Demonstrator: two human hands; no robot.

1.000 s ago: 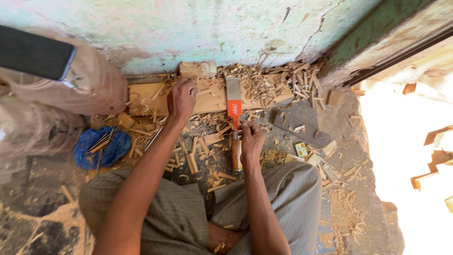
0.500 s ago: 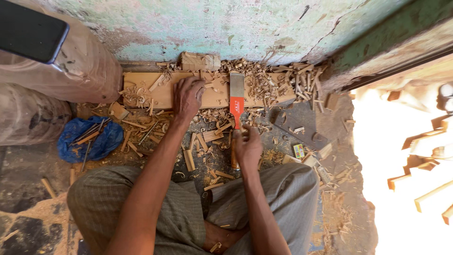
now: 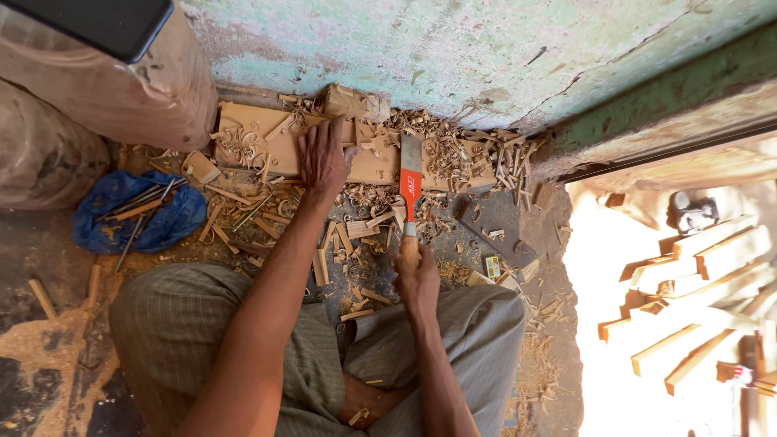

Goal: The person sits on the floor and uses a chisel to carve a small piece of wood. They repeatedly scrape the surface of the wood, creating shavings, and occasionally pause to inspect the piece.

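I sit cross-legged on the floor facing a wall. My left hand (image 3: pixel 322 158) presses flat on a long wooden plank (image 3: pixel 251 133) that lies along the wall's foot. My right hand (image 3: pixel 416 283) grips the wooden handle of a hatchet (image 3: pixel 409 182) with an orange neck and a grey blade. The blade rests on the plank to the right of my left hand. Wood chips and curled shavings (image 3: pixel 453 154) cover the plank and the floor around it.
A blue cloth (image 3: pixel 105 226) with several metal tools lies at the left. Tan sacks (image 3: pixel 105 89) stand at the upper left with a dark phone (image 3: pixel 97 20) on top. Cut wooden sticks (image 3: pixel 696 267) lie in bright sunlight at the right. A small box (image 3: pixel 490 265) sits among chips.
The view has shifted down and closer. My left hand has stayed on the plank. The hatchet blade has stayed on the plank with my right hand on its handle.
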